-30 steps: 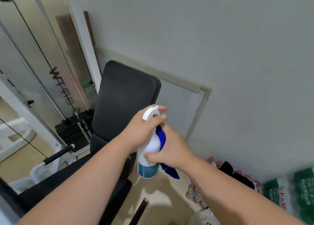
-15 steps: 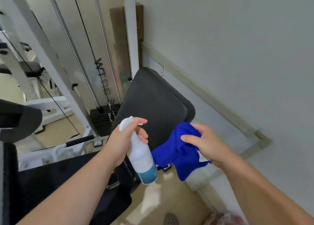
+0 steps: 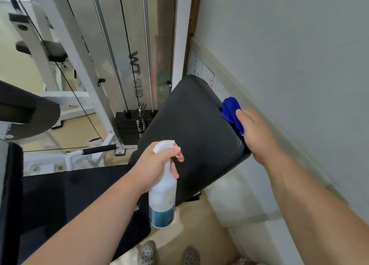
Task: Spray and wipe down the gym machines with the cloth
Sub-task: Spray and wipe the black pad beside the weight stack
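Two-handed at the black back pad [image 3: 191,132], tilted and just off the wall [image 3: 299,54].

With the left grip [image 3: 157,164]: wrapped tight round the neck of the spray bottle [image 3: 162,196], fingers curled just below the white spray head. Held roughly upright in front of the pad's lower edge. Inside the translucent bottle: blue liquid, filling only the bottom part; above that, white and cloudy.

With the right grip [image 3: 253,132]: holding the blue cloth [image 3: 231,112] against the pad's right-hand edge, thumb laid on the fabric, fingers hidden behind the pad. Bunched there between palm and pad, close by the wall, with a fold poking out above the thumb.

Behind the pad: a black weight stack [image 3: 131,124] between two steel guide rods, under a white frame [image 3: 65,44], with a thin black cable slanting across. Leaning on the wall: a whiteboard [image 3: 203,72] with faint scribbles.

Lower left: a black seat [image 3: 69,194]; beyond it, a black-sleeved bar [image 3: 99,149]. At the bottom edge: two grey perforated shoes [image 3: 147,252] on the beige floor [image 3: 191,224].
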